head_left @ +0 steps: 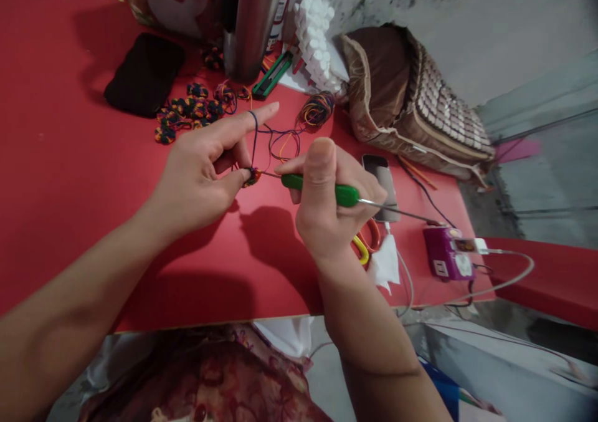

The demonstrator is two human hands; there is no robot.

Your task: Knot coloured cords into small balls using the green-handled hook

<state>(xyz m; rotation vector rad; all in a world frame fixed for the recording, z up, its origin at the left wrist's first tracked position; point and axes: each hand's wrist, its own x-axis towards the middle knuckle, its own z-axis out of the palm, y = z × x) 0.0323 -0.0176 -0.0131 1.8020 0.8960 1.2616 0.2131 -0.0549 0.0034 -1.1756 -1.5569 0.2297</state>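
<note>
My left hand (205, 166) pinches a small multicoloured crochet piece (252, 176) between thumb and fingers. Its index finger points outward with a dark strand of yarn (255, 136) looped over it, running down to the piece. In my right hand (327, 191) is a crochet hook (346, 195) with a green handle, the fingers wrapped round it. The hook's thin metal shaft reaches left to the crochet piece; its very tip is hidden there. Beyond my hands lies a wound bundle of yarn (316, 109), with loose strands trailing from it. Several finished-looking crochet pieces (187, 111) lie in a cluster behind my left hand.
On the red table (56, 160) are a black pouch-like object (146, 73), a green box cutter (273, 75), a steel bottle (252, 29) and a phone (380, 185). Scissors (360, 250) lie by my right wrist. A brown bag (397, 91) and a purple power box (446, 254) stand rightward.
</note>
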